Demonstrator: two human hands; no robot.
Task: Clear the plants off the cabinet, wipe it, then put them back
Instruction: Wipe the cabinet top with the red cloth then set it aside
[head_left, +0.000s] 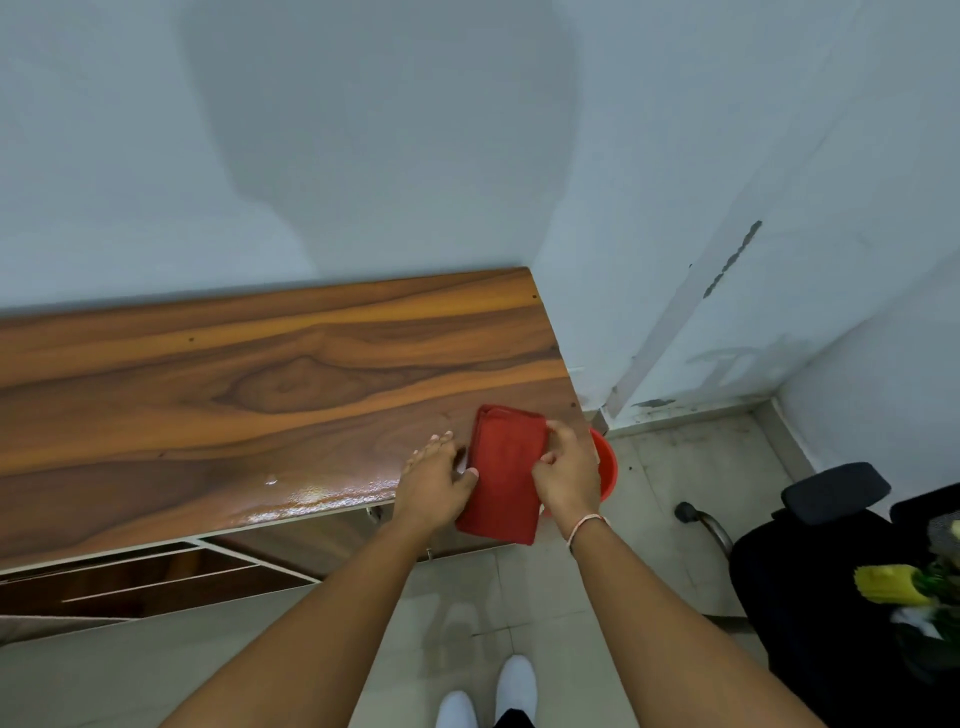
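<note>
A folded red cloth (506, 470) lies at the right front corner of the wooden cabinet top (249, 395), hanging slightly over the front edge. My right hand (566, 470) pinches the cloth's right edge between thumb and fingers. My left hand (439, 475) rests on the cabinet beside the cloth, fingers spread, thumb touching its left edge. No plants stand on the cabinet. Yellow flowers and green leaves (909, 587) show at the right edge, on a black chair. The front strip of the cabinet top shines wet.
A red bucket (607, 467) sits on the tiled floor just right of the cabinet, partly hidden by my right hand. A black office chair (831, 519) stands at the right. Open shelves (156, 577) show under the cabinet top. Walls close in behind and to the right.
</note>
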